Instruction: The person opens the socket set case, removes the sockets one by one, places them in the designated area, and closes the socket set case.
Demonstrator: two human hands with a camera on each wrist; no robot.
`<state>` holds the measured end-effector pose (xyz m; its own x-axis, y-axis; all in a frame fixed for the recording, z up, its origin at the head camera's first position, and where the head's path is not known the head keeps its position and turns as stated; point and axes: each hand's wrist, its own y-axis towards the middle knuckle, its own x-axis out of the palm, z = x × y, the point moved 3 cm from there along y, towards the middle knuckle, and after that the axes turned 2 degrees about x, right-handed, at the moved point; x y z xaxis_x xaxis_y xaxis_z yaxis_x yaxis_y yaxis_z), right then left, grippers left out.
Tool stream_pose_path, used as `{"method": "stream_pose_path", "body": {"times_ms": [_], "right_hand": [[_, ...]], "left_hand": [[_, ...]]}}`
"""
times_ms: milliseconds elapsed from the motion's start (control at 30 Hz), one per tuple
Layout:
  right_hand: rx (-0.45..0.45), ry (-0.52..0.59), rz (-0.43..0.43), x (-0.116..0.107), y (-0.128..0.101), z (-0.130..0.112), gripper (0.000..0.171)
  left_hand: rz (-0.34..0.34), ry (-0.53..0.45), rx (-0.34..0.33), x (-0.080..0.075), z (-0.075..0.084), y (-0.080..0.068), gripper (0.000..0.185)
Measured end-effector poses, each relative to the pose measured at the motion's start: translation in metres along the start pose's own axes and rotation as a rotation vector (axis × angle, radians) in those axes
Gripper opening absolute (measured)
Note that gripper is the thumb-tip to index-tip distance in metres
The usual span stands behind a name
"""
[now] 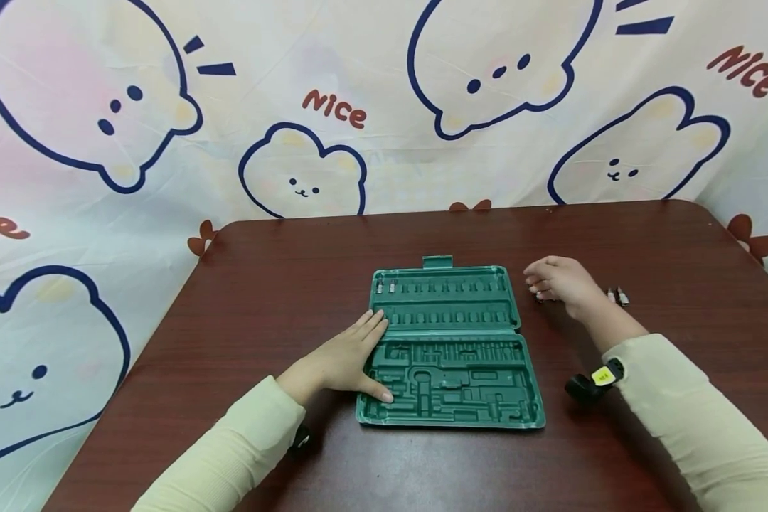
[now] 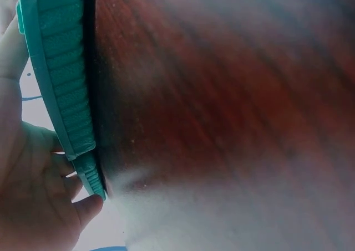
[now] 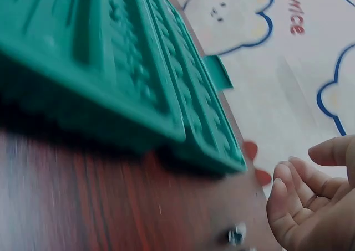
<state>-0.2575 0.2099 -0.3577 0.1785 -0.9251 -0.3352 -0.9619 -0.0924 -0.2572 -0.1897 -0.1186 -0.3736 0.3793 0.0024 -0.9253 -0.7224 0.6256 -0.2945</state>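
- green tool case (image 1: 451, 348) lay open and flat at the middle of the dark red table (image 1: 269, 284), latch tab pointing away from the person.
- tray was mostly empty moulded slots; two small metal bits (image 1: 385, 286) sat in the far-left slots of the top row.
- left hand (image 1: 345, 363) rested flat on the table against the case's left edge, fingers (image 1: 374, 327) straight and together, thumb lying over the rim of the near tray; it gripped nothing.
- left wrist view showed the case edge (image 2: 61, 96) right against that palm (image 2: 28, 206).
- right hand (image 1: 557, 281) sat just beside the case's far-right corner, fingers (image 3: 294, 201) loosely curled, tips down near the table; nothing seen held.
- one small metal bit (image 3: 237, 235) lay on the table just below those fingertips in the right wrist view, blurred.
- two more loose bits (image 1: 617, 296) lay on the table just right of the right wrist.
- bear-print cloth (image 1: 294, 171) hung behind the table.
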Motion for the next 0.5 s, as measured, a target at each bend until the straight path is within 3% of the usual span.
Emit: {"method": "stream_pose_path", "body": {"times_ms": [500], "right_hand": [[0.027,0.031,-0.130,0.072,0.024,-0.029,0.034]], "left_hand": [[-0.008,0.002,0.007,-0.001,0.000,0.000,0.114]]}}
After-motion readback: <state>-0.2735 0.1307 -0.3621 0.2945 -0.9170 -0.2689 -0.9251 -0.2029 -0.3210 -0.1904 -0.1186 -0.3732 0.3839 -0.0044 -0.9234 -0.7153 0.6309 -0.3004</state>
